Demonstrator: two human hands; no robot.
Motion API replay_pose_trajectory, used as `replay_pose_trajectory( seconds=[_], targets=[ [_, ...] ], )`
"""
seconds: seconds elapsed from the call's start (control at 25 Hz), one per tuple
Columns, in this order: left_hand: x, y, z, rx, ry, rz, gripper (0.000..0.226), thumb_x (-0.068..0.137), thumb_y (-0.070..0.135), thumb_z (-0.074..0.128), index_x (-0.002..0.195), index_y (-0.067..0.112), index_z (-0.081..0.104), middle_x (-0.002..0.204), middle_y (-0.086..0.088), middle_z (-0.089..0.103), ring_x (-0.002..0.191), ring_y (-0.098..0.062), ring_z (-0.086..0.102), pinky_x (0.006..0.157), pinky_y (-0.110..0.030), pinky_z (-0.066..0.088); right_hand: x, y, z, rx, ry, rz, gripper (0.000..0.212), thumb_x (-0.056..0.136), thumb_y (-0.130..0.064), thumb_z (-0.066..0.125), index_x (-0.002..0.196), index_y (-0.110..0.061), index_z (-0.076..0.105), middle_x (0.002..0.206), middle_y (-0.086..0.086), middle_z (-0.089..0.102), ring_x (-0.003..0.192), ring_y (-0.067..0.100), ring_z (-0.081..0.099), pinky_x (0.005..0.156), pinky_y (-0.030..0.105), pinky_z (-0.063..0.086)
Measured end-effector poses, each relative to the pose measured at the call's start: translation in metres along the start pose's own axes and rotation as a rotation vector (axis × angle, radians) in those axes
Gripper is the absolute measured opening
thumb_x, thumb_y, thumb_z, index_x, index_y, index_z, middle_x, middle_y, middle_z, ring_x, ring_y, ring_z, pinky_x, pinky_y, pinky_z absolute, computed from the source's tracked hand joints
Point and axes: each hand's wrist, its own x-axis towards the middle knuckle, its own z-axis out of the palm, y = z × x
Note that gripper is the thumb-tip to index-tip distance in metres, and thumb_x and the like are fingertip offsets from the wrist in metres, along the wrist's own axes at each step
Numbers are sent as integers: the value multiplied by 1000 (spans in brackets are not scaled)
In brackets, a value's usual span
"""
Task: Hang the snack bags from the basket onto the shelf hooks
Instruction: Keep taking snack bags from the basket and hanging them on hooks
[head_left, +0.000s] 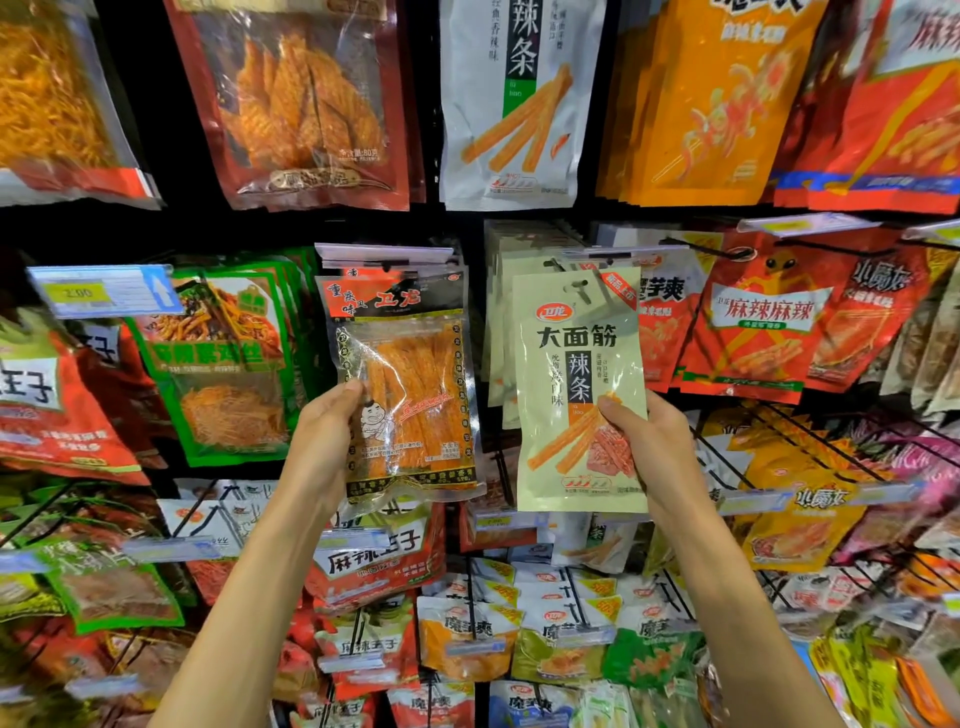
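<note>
Two snack bags are held up at once before the black shelf wall of wire hooks (234, 228), which is crowded from edge to edge with hanging packets. In its middle row, just left of centre, the clear plastic bag of orange strips with a red-and-black header (410, 395) is gripped at its lower left edge by the left hand (327, 431). Its header is raised just under the clear price-label strip (387, 254) at a hook's end. Just right of centre, the pale green bag printed with bold black characters (579, 395) is pinched at its lower right edge by the right hand (647, 441), the thumb laid across the front. A row of matching pale green packets (511, 312) is hung directly behind it. The hands are kept apart, each clamped on its own bag. Whether either bag is already threaded on a hook cannot be told, and the basket is not seen.

Several slips are judged likely. Both bags are held low, away from their tops, so the headers are left free to flop. The small hang hole (580, 291) in the pale green bag could then be missed by the hook's tip, or torn if pushed on at a slant. No hand is left free to steady a header, so a label strip could be knocked askew. Slick film could also be lost from a one-handed grip and dropped among the lower rows.
</note>
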Motion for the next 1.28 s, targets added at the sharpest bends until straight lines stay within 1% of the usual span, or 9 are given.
replay_pose_trajectory(
  seconds=[0.28,0.44,0.8,0.84,0.92,1.0,1.08,1.2,1.28],
  targets=[
    [-1,1,-2,-6,-9,1,25,103,30,45,84,26,60,119,10,57,125,-12,43,106,-31,26,17,16,4,-8,1,0,17,93,-23,64,108,-28,71,106,-1,75,104,25,69,99,53,49],
    [-4,-5,-6,7,-25,-20,26,103,31,46,81,23,58,105,17,58,120,-13,44,106,-37,27,25,23,2,-15,-7,-17,21,92,-26,66,112,-28,71,109,-2,74,106,25,68,100,54,48],
    [31,-13,-3,31,-55,17,27,101,35,48,90,18,66,128,5,59,126,-15,46,113,-41,28,48,27,4,-2,-17,-6,13,92,-26,66,102,-31,73,105,1,75,102,30,69,97,57,49],
    [35,-13,-2,31,-52,10,27,101,35,48,90,18,65,122,5,61,119,-14,50,107,-38,34,52,27,5,6,-19,-1,11,92,-25,67,100,-30,73,104,2,75,102,30,69,98,57,49],
    [40,-14,1,38,-44,17,27,102,33,46,88,19,63,95,6,60,90,-11,54,80,-24,46,59,28,8,20,-17,14,13,91,-24,68,103,-28,72,106,-1,75,104,26,68,101,54,48],
    [46,-15,4,46,-31,30,26,103,32,44,82,25,57,78,10,47,69,-5,45,62,-20,39,67,29,10,20,-17,19,18,90,-27,68,108,-26,70,107,-3,75,105,23,68,101,52,48],
    [50,-18,6,50,-30,46,24,103,35,43,84,30,56,81,12,48,72,-4,45,69,-23,36,73,32,11,9,-30,12,25,88,-34,70,111,-23,69,108,-3,75,105,23,68,100,53,48],
    [55,-27,7,48,-49,63,31,102,42,43,112,24,65,110,6,66,99,-13,59,86,-32,43,77,40,8,14,-79,9,48,80,-50,74,117,-22,67,113,-1,73,109,25,67,101,54,47],
    [56,-33,7,58,-60,72,35,102,45,42,108,22,67,106,2,71,100,-18,62,89,-36,45,78,43,6,20,-109,11,64,69,-63,76,118,-24,67,113,-1,73,108,24,67,101,54,47]
  ],
)
